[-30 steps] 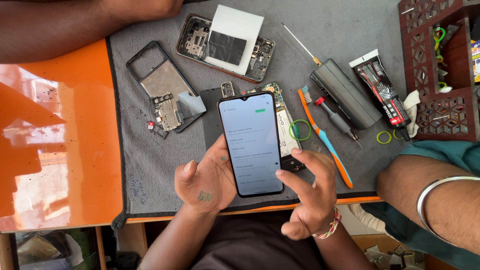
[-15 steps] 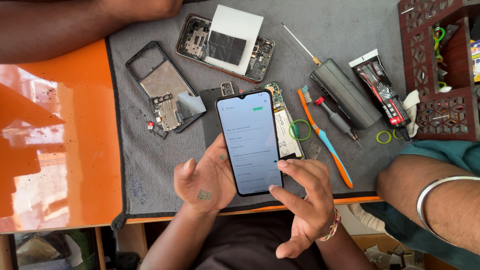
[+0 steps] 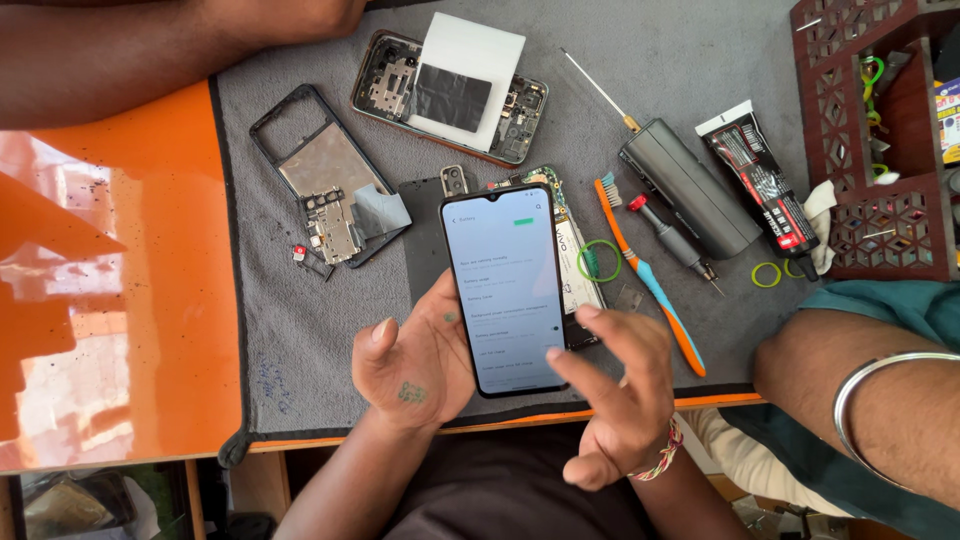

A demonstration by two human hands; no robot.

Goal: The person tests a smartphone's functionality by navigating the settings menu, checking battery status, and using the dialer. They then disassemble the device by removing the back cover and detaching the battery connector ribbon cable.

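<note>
Right hand [image 3: 620, 400] lifted; grey mat [image 3: 300, 340], orange table [image 3: 120, 300].

grey mat [image 3: 300, 330]; orange table [image 3: 120, 300]; orange-blue toothbrush [image 3: 650, 280]; green rubber ring [image 3: 598, 260]; phone [image 3: 505, 290] screen pale grey.

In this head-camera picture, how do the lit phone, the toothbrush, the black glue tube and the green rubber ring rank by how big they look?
1. Lit phone, though the left hand lifts it nearer the camera.
2. Toothbrush and black glue tube: too alike to rank.
3. Green rubber ring.
</note>
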